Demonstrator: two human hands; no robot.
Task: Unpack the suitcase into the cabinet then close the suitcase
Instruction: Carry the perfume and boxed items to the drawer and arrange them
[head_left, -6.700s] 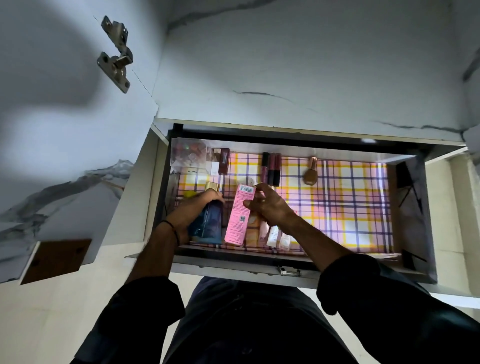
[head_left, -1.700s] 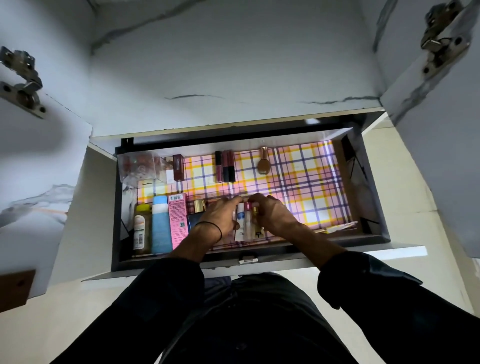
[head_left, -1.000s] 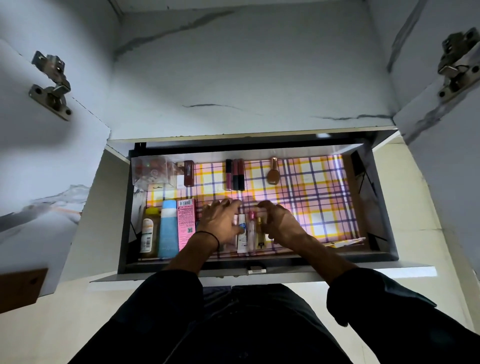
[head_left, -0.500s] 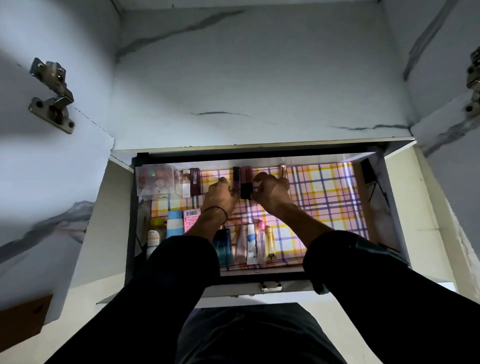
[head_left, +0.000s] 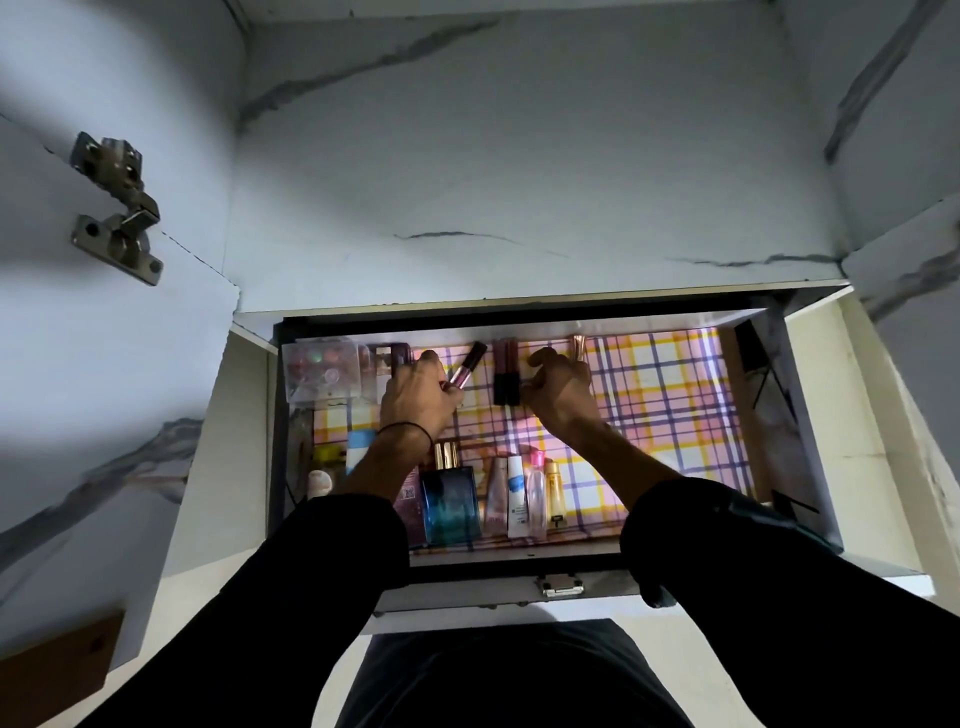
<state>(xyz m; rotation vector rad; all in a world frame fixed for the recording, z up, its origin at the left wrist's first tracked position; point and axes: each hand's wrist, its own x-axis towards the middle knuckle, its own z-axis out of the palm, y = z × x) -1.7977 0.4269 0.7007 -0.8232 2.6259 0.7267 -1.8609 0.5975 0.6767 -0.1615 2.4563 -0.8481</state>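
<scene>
The open cabinet drawer (head_left: 519, 560) has a pink and yellow plaid liner. My left hand (head_left: 415, 400) grips a pink lip gloss tube (head_left: 468, 365), tilted up to the right near the drawer's back. My right hand (head_left: 561, 395) is just right of it, its curled fingertips pinching the side of two dark lip tubes (head_left: 506, 371) that lie together. A gold-capped bottle (head_left: 577, 343) shows behind my right hand. The suitcase is out of view.
A clear box of small items (head_left: 322, 371) sits in the back left corner. Along the front stand a blue perfume bottle (head_left: 449, 499) and several small tubes (head_left: 522, 496). The cabinet doors hang open at both sides, with a hinge (head_left: 117, 208) at left.
Both hands moved from the front row of bottles to the back of the drawer. My left hand has since lifted one pink tube away from the dark pair.
</scene>
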